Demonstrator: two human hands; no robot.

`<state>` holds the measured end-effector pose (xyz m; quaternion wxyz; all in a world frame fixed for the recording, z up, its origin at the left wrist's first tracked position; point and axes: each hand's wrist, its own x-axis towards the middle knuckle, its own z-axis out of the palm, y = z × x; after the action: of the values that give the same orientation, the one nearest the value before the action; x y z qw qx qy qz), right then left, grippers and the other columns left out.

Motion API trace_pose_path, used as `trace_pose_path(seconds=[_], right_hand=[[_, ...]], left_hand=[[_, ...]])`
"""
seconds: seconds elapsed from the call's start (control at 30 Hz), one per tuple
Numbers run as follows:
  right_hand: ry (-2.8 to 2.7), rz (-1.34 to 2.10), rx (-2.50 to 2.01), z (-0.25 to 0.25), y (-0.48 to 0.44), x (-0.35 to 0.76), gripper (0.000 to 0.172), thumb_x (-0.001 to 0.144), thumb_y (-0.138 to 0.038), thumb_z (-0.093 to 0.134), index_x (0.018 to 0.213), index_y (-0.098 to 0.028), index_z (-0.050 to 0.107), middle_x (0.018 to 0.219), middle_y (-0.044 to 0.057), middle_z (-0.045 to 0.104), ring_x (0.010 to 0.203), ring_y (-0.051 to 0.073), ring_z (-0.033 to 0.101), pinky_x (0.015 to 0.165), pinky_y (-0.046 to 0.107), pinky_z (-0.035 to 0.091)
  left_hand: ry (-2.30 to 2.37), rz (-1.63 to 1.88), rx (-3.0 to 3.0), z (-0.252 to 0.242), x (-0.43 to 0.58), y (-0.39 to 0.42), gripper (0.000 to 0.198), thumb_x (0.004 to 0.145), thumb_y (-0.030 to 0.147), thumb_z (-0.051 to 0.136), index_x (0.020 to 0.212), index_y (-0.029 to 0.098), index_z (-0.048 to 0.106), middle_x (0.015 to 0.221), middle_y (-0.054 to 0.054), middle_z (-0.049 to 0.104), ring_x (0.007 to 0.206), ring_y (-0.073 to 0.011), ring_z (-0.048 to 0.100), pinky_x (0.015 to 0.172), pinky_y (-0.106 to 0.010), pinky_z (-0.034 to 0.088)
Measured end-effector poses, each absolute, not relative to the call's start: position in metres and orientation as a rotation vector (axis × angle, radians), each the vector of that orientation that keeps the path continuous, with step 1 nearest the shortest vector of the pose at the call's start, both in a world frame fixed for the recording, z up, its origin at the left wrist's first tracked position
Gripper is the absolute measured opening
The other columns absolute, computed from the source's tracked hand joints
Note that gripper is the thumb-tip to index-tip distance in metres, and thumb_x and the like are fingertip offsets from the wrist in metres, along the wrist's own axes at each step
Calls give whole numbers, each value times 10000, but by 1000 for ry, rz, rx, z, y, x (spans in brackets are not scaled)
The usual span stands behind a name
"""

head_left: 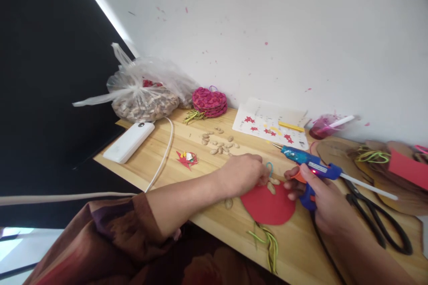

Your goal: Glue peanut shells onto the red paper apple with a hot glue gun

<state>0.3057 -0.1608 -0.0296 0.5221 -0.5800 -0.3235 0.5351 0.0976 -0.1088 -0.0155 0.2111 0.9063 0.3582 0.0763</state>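
My right hand [321, 196] grips a blue hot glue gun [301, 156] with an orange trigger, a lit red light and a white glue stick out of its back. Its metal tip points left. My left hand [244, 171] is closed, its fingertips bent down at the upper edge of a red paper shape [270, 209]; whatever they pinch is hidden. Right beside those fingertips, a few peanuts [272, 187] rest on the red paper. A blue loop [269, 168] sticks up at its top, and a yellow-green tassel [271, 247] hangs from its bottom.
Loose peanuts [220, 147] lie beyond my left hand. Behind stand a bag of peanuts [143, 102] and stacked pink hearts [210, 102]. A white power bank [129, 142] with a cable is at left. Black scissors [377, 213], brown cardboard [337, 151] and a printed sheet [257, 113] lie rightward.
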Motion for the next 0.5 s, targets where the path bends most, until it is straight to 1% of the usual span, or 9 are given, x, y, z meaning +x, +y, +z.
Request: trace_pose_path(seconds=[0.07, 0.13, 0.23, 0.27, 0.33, 0.37, 0.4, 0.43, 0.5], right_hand=[[-770, 1290, -1383, -31, -160, 306, 466, 545, -587, 932, 704, -187, 753, 710, 40, 711, 544, 166, 673, 416, 231, 564], [-774, 1306, -1371, -33, -159, 307, 458, 573, -587, 921, 712, -185, 752, 726, 44, 717, 552, 164, 678, 426, 231, 569], [-794, 1316, -1348, -35, -159, 310, 445, 617, -587, 901, 723, -184, 746, 731, 42, 715, 561, 157, 679, 437, 226, 570], [-802, 1315, -1345, -35, -159, 311, 446, 619, -589, 900, 721, -183, 743, 731, 42, 715, 562, 157, 679, 437, 225, 569], [-814, 1311, -1343, -34, -158, 311, 456, 614, -597, 899, 713, -182, 738, 733, 42, 715, 563, 157, 678, 438, 225, 569], [-819, 1310, -1343, -34, -158, 311, 462, 608, -602, 900, 708, -181, 736, 731, 42, 713, 561, 157, 677, 437, 224, 569], [-823, 1312, -1345, -34, -158, 311, 466, 605, -605, 900, 706, -181, 735, 730, 41, 713, 558, 155, 675, 438, 223, 569], [-825, 1315, -1346, -33, -158, 311, 469, 605, -609, 898, 703, -181, 735, 726, 40, 710, 553, 151, 671, 439, 222, 569], [-829, 1321, -1343, -32, -157, 311, 472, 606, -615, 896, 699, -181, 734, 723, 39, 707, 546, 146, 666, 434, 218, 565]], left_hand=[[991, 161, 2528, -11, 98, -109, 191, 922, 204, 606, 903, 239, 792, 899, -35, 679, 846, -190, 657, 649, -269, 429], [990, 115, 2522, -2, 97, -109, 193, 925, 220, 617, 950, 247, 807, 908, -43, 696, 861, -196, 668, 690, -272, 454], [1060, 256, 2489, 14, 87, -106, 190, 934, 271, 641, 1038, 236, 797, 956, -55, 735, 871, -198, 678, 739, -279, 470], [1119, 383, 2472, 20, 80, -104, 181, 942, 289, 641, 1004, 214, 793, 958, -58, 746, 859, -191, 676, 745, -277, 468], [1225, 608, 2435, 30, 61, -99, 257, 947, 363, 652, 820, 171, 767, 847, -50, 740, 760, -164, 654, 696, -268, 446], [1298, 655, 2415, 33, 51, -96, 282, 943, 375, 656, 778, 166, 749, 794, -44, 729, 723, -160, 639, 674, -269, 436], [1383, 674, 2403, 35, 39, -93, 274, 939, 361, 657, 760, 170, 742, 762, -38, 725, 704, -161, 631, 669, -275, 431], [1467, 660, 2405, 34, 29, -89, 253, 940, 334, 647, 770, 174, 744, 784, -43, 736, 723, -171, 640, 686, -284, 437], [1614, 638, 2411, 28, 9, -83, 160, 925, 216, 618, 869, 182, 764, 938, -67, 770, 861, -208, 674, 780, -314, 468]])
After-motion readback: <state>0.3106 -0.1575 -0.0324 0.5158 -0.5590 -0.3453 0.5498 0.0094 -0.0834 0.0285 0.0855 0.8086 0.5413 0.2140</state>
